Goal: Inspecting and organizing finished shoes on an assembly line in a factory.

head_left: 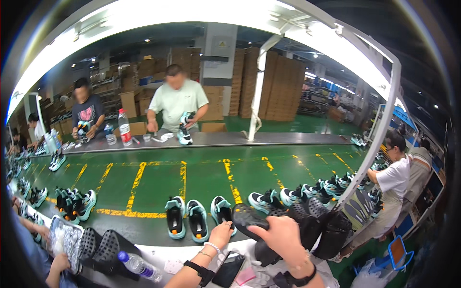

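My right hand (283, 235) is closed around a smooth black shoe-shaped form (247, 218), thumb on top, its rounded end pointing left. My left hand (222, 235) has its fingers closed at the heel of a black and mint sneaker (222, 207); the black form partly covers that shoe. Two more sneakers stand left of it, one (197, 221) close by and the other (175, 217) farther left, toes away from me. A phone (229, 269) lies below my hands, beside a pink pad (246, 276).
A green work surface (158, 177) with yellow lines stretches ahead. Sneakers line its near right side (300, 194) and left side (72, 204). Black perforated forms (108, 247) and a plastic bottle (139, 266) sit at left. A white post (367, 163) rises at right. Several people work around it.
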`<action>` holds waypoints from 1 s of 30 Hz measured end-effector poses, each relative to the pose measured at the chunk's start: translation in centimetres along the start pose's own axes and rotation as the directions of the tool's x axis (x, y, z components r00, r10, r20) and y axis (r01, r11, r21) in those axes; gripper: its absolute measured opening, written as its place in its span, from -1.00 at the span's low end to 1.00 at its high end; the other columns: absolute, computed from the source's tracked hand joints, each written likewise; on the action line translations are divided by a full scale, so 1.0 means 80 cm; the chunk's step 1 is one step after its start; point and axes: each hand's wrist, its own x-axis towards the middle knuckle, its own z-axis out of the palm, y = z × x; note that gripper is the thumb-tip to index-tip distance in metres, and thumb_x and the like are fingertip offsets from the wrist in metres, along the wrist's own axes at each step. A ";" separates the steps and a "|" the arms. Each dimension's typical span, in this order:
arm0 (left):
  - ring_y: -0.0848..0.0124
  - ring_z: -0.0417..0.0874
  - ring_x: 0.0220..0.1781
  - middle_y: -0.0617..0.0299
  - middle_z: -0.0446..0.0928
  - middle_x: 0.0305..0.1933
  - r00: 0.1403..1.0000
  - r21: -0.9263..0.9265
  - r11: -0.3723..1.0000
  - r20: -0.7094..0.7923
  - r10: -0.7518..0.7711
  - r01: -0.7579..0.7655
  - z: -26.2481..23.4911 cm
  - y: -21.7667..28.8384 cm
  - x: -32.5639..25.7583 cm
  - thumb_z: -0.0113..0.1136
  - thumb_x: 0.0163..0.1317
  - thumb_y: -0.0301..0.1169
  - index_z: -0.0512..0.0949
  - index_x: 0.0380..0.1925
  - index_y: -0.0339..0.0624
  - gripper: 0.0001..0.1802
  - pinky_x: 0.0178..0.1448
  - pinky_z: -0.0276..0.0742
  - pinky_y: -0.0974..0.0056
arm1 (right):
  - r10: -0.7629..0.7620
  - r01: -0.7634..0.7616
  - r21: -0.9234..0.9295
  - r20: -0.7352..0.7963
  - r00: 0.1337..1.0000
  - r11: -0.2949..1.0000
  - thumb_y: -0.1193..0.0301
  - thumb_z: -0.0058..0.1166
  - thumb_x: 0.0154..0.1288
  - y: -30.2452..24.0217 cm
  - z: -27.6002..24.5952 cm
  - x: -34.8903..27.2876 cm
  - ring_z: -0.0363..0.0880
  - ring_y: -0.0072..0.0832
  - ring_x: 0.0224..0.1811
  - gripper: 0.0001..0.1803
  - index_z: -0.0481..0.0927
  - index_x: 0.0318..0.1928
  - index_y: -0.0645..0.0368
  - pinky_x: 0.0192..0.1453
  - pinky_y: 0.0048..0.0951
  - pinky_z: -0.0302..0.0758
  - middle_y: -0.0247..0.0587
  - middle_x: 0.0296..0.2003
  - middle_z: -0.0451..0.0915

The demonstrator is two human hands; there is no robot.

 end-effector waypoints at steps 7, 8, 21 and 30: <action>-0.03 0.42 0.15 -0.08 0.25 0.22 0.963 -0.228 0.963 -0.193 -0.189 0.143 0.006 -0.015 -0.021 0.24 0.06 -0.34 0.49 -0.03 -0.25 -0.56 0.21 0.37 0.11 | 0.180 -0.176 -0.042 0.336 0.925 0.984 -0.10 0.29 -0.11 0.009 0.188 0.101 0.66 -0.17 -0.35 -0.41 0.65 -0.45 0.27 -0.27 -0.25 0.56 -0.03 -0.51 0.63; 0.00 0.39 0.20 -0.06 0.25 0.26 0.966 -0.247 0.949 -0.119 -0.230 0.196 0.006 -0.018 -0.019 0.20 0.08 -0.34 0.48 0.01 -0.15 -0.56 0.24 0.34 0.11 | 0.235 -0.227 -0.067 0.405 0.884 0.972 -0.10 0.29 -0.11 0.010 0.207 0.115 0.67 -0.21 -0.31 -0.42 0.66 -0.43 0.24 -0.24 -0.27 0.57 -0.07 -0.46 0.65; -0.03 0.38 0.20 -0.08 0.36 0.19 0.987 -0.313 0.946 -0.109 -0.120 0.081 0.007 -0.061 -0.040 0.08 0.02 -0.48 0.51 -0.04 -0.17 -0.59 0.28 0.30 0.11 | 0.227 -0.191 -0.137 0.342 0.912 0.972 0.37 0.00 0.15 -0.020 0.377 0.114 0.68 -0.23 -0.24 -0.79 0.69 -0.38 0.14 -0.18 -0.30 0.60 -0.06 -0.35 0.67; 0.06 0.46 0.01 0.05 0.43 -0.02 0.960 -0.131 0.990 -0.268 -0.078 0.044 0.003 -0.035 -0.019 0.33 -0.07 -0.34 0.55 -0.23 -0.12 -0.66 0.05 0.44 0.10 | 0.281 -0.400 0.209 0.437 0.855 0.892 0.37 0.02 0.10 0.003 0.377 0.130 0.63 -0.07 -0.17 -0.77 0.65 -0.31 0.23 -0.10 -0.18 0.56 0.07 -0.27 0.63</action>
